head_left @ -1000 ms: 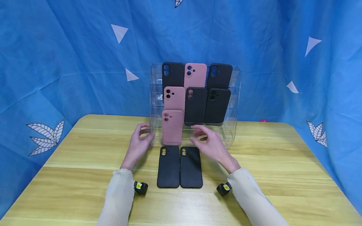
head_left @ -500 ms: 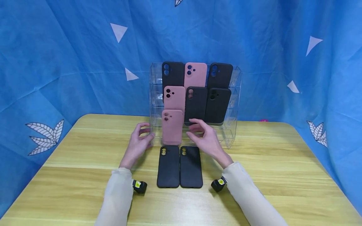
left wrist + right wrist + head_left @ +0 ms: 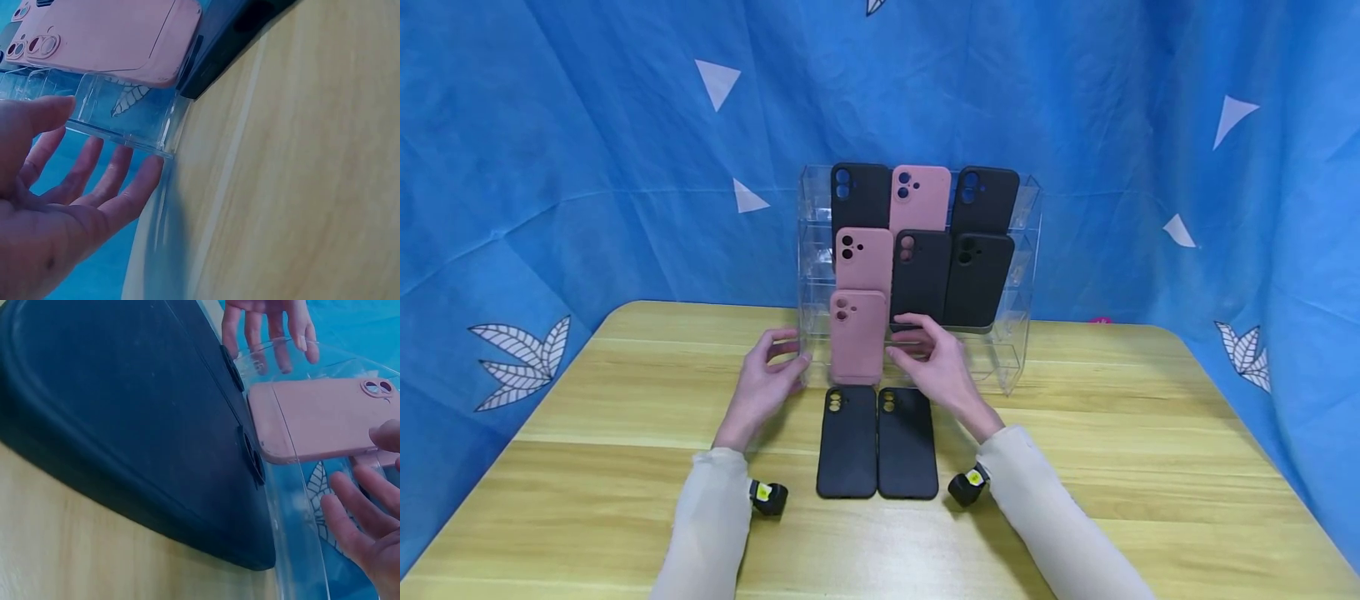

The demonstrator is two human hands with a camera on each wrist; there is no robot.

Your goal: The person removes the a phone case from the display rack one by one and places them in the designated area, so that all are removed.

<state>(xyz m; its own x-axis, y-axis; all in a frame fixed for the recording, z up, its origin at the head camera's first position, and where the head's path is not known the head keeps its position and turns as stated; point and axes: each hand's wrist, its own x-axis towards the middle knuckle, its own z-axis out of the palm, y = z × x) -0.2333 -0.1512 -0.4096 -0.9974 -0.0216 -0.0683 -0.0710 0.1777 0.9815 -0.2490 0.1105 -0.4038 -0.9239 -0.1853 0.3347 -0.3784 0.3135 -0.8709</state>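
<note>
A clear tiered rack [image 3: 1030, 275] holds pink and black phone cases. My left hand [image 3: 760, 379] is at its left side; in the left wrist view the fairly straight fingertips [image 3: 153, 167] touch the clear side wall, and the thumb lies by its front edge. My right hand [image 3: 938, 367] is in front of the lower tiers, thumb and fingers apart, holding nothing. Closest to its fingertips is the pink phone case [image 3: 857, 337] on the bottom tier. Two black phone cases, a left one [image 3: 847, 442] and a right one [image 3: 907, 442], lie side by side on the table before the rack.
Behind the bottom pink case stand a second-tier pink case [image 3: 862, 258] and black cases [image 3: 919, 275]. The upper tier bears two black cases and a pink case [image 3: 921, 196]. The wooden table [image 3: 1120, 458] backs onto a blue patterned curtain [image 3: 625, 150].
My right hand has moved left and slightly up, closer to the bottom pink phone case. The left hand stays at the rack's side, and the phone cases have not moved.
</note>
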